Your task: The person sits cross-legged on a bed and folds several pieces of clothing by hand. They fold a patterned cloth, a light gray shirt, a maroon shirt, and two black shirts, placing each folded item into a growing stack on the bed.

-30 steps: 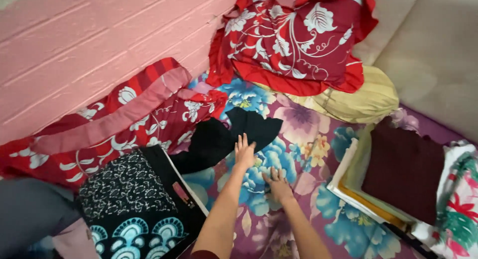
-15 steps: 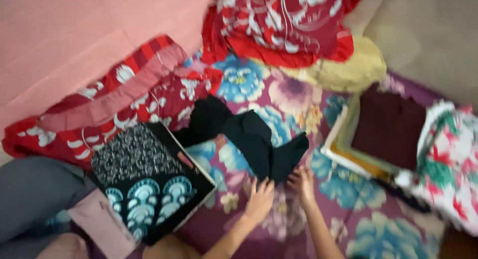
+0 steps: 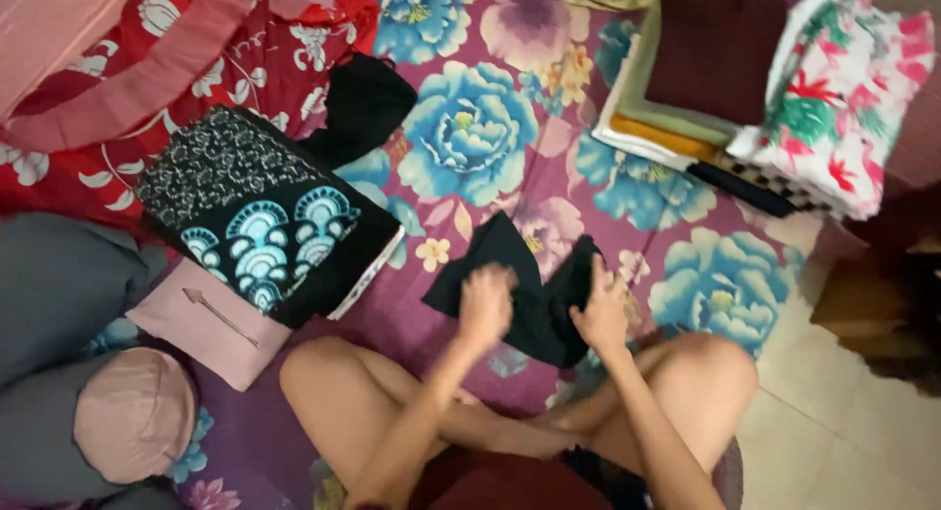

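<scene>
A small black garment point(image 3: 534, 294) is gripped at both ends — the left hand point(image 3: 487, 299) closed on one edge, the right hand point(image 3: 601, 309) on the other — just above a flowered purple bedsheet point(image 3: 470, 128), in front of crossed legs. A neat fold is best made with edges matched and cloth pulled taut. A folded stack point(image 3: 686, 108) lies well apart.

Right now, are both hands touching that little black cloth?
Touching. The head view shows the left hand pressed on top of the black cloth and the right hand gripping its other edge, with no gap at either hand.
</scene>
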